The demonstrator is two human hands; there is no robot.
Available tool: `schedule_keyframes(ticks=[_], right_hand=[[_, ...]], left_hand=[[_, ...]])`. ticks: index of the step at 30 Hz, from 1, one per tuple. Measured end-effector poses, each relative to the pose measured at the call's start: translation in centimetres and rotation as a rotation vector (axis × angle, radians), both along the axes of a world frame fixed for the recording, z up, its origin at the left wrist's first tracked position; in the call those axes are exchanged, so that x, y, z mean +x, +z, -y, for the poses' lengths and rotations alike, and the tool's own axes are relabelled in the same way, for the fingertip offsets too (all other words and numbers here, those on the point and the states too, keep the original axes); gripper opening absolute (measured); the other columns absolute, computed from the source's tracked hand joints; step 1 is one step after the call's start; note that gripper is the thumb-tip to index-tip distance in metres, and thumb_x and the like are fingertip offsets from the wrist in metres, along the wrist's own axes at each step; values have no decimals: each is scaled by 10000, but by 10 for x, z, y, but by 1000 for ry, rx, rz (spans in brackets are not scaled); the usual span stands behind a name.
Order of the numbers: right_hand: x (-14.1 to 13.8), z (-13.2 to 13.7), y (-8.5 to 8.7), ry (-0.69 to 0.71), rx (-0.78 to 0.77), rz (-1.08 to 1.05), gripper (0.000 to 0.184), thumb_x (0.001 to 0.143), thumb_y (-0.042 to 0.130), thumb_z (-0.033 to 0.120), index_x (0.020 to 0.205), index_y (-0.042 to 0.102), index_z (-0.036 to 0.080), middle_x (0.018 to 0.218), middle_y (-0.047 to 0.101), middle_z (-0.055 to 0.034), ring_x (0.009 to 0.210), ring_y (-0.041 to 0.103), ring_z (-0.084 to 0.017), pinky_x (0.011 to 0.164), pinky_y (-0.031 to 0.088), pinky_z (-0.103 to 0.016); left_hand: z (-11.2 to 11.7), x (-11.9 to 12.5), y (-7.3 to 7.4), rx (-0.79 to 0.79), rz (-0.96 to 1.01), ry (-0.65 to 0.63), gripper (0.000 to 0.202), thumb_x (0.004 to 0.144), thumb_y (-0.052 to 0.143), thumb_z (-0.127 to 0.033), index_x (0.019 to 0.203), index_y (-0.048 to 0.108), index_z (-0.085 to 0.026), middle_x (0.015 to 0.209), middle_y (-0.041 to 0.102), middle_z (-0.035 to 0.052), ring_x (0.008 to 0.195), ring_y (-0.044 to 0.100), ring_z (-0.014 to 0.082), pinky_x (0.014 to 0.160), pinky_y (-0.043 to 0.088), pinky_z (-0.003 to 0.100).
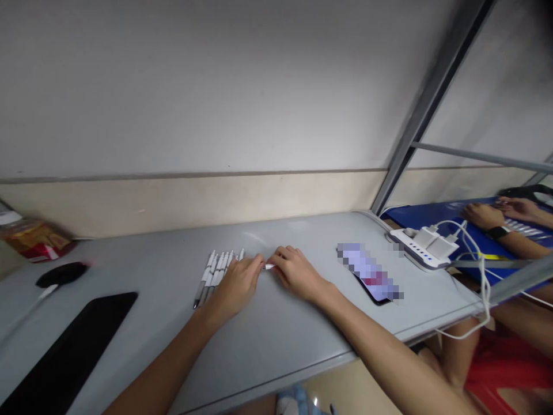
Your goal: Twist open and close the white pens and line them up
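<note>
My left hand [242, 279] and my right hand [297, 272] meet over the grey table. Between their pinched fingertips shows a small white piece of a pen [269, 267]; fingers cover the rest of it. Just left of my left hand lies a row of several white pens [211, 270] with grey grips, side by side and pointing away from me. My left hand and wrist hide part of that row.
A phone [369, 274] with a blurred screen lies to the right, near a power strip [421, 248] with white plugs and cables. On the left are a black flat object [73, 351], a black charging pad [63, 274] and a jar [34, 237]. Beyond the metal post, another person's hands [484, 218] work over a blue table.
</note>
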State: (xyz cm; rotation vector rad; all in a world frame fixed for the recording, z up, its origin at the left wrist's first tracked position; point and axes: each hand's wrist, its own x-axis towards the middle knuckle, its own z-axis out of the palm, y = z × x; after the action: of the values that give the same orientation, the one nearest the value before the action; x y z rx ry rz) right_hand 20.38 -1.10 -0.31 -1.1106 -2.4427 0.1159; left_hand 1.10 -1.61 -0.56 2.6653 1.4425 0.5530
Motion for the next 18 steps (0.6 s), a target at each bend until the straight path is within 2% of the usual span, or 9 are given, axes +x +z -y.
schedule_keyframes(ticks=[4,8,13,15,18], right_hand=[[3,-4,-2,14,-17,-73,273,828,517,33,1036,597,191,973,591,-57,916,513,-182,781,372,-280],[1,-5,-5,-32,47,-48,287,814,507,11,994,605,213,951,594,-43,877,505,-180,744,339,-285],[0,-8,-8,-117,113,-12,307,781,509,-20,946,602,221,934,601,-34,869,491,-186,723,305,-293],[2,-10,-8,-127,108,-49,311,776,513,-19,955,602,219,934,607,-33,872,494,-186,730,312,-290],[8,-14,-7,-127,92,-147,285,788,527,6,964,612,214,939,617,-41,886,503,-190,758,332,-292]], left_hand=[[2,0,-3,4,14,-23,257,971,343,-383,1012,537,-219,969,663,52,891,613,225,802,410,353],[1,0,-4,-51,21,-26,285,983,305,-363,971,547,-214,866,663,45,782,621,207,713,419,322],[2,1,4,-121,120,-7,344,990,266,-335,871,562,-206,837,654,34,774,619,181,735,439,304],[4,2,7,-126,139,10,339,987,274,-339,945,583,-206,863,668,36,789,627,187,733,450,307],[4,1,10,-96,178,-41,333,978,315,-324,1181,567,-245,1035,689,33,906,640,189,800,463,310]])
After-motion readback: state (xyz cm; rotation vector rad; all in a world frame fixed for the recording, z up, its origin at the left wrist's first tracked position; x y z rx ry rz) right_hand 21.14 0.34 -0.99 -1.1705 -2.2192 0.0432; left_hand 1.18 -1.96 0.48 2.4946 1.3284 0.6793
